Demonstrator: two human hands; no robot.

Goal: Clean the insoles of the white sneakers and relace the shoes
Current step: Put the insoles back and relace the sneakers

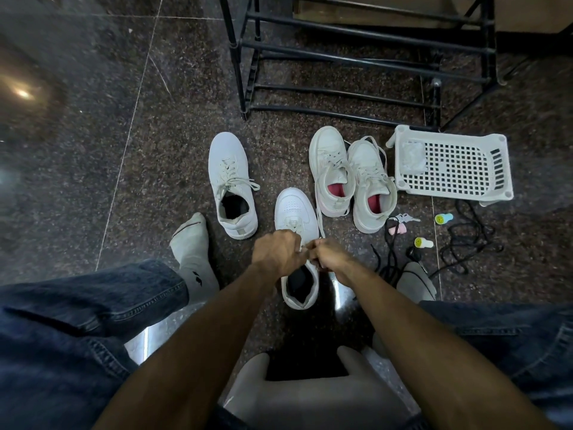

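Observation:
A white sneaker (294, 209) with a dark inside stands on the floor between my legs, toe pointing away. Both hands meet over its lacing. My left hand (276, 251) pinches the white lace (319, 221) over the tongue. My right hand (328, 256) grips the lace's other part beside it; one strand runs up along the shoe's right side. Its laced mate (231, 178) stands to the left, dark inside showing. The eyelets under my hands are hidden.
A second pair of white sneakers (350, 178) with pink insoles stands at the right. Beyond them lie a white plastic basket (452, 166), black laces (465, 240), small yellow-capped bottles (423, 242) and keys. A black metal rack (341, 57) stands behind. I sit on a grey stool (310, 398).

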